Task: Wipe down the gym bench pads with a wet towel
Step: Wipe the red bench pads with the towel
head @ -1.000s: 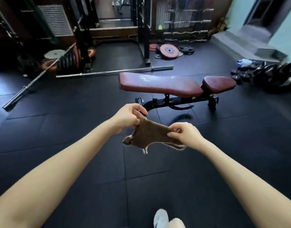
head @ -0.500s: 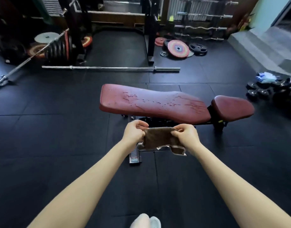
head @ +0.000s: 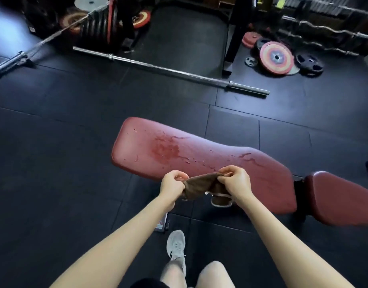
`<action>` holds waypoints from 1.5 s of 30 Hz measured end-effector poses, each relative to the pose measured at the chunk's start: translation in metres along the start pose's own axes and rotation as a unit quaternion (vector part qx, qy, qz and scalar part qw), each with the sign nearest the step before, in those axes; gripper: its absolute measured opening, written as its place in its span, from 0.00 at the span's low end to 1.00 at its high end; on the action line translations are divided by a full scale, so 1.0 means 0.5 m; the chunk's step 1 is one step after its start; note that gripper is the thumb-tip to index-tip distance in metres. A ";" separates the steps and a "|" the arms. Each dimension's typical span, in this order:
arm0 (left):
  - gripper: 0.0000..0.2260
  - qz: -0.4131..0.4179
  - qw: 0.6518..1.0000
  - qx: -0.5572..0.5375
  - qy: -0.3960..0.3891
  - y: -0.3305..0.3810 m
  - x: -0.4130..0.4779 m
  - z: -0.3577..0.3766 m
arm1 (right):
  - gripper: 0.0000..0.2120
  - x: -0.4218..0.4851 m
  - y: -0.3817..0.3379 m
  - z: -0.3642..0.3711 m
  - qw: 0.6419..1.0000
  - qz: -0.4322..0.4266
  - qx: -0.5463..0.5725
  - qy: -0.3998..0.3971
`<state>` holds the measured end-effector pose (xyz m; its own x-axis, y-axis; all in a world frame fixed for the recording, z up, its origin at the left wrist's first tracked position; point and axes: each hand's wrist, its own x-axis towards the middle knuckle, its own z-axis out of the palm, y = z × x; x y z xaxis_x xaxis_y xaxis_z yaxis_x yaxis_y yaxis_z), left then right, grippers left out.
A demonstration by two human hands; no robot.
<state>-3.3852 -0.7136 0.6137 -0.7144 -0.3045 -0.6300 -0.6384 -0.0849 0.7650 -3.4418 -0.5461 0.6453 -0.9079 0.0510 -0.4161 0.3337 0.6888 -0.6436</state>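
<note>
Bottom centre: bare knee and grey lace-up sneaker (head: 176, 245) on the black rubber tile floor (head: 54, 163); two bare forearms reach up to frame centre; left hand (head: 172, 183) and right hand (head: 236, 182) each have fingers curled tight, pinching opposite ends of a small brown cloth towel (head: 199, 185), stretched between them, a loose end hanging below the right hand; towel held just above the near edge of the long dark-red vinyl bench pad (head: 179, 150), which shows wet patches and droplets; smaller dark-red seat pad (head: 336, 198) at right; beyond, a steel barbell (head: 170, 70) on the floor; red-and-orange weight plate (head: 276, 57) upper right.
</note>
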 end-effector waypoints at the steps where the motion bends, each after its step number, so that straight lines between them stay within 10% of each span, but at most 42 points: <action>1: 0.18 -0.017 1.000 -0.016 0.009 0.010 0.026 0.012 | 0.08 0.040 -0.012 -0.003 1.000 -0.009 -0.023 -0.009; 12: 0.16 -0.127 0.942 -0.207 0.233 0.049 0.247 0.035 | 0.13 0.361 -0.153 0.152 0.970 -0.152 -0.117 -0.152; 24: 0.17 -0.057 0.842 -0.134 0.520 -0.048 0.296 -0.028 | 0.36 0.438 -0.010 0.343 0.743 -0.551 -0.331 -0.187; 38: 0.17 0.012 0.758 -0.165 0.631 -0.156 0.308 -0.122 | 0.22 0.408 -0.163 0.594 0.647 -0.713 -0.242 -0.123; 45: 0.18 -0.032 0.800 -0.236 0.551 -0.164 0.305 -0.152 | 0.21 0.383 0.044 0.475 0.605 -0.740 -0.243 -0.165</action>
<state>-3.4202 -0.8252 0.4649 0.1677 -0.9146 -0.3680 -0.2993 -0.4029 0.8649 -3.5481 -0.6928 0.3990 0.0066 -0.9737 0.2275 -0.9698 -0.0617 -0.2361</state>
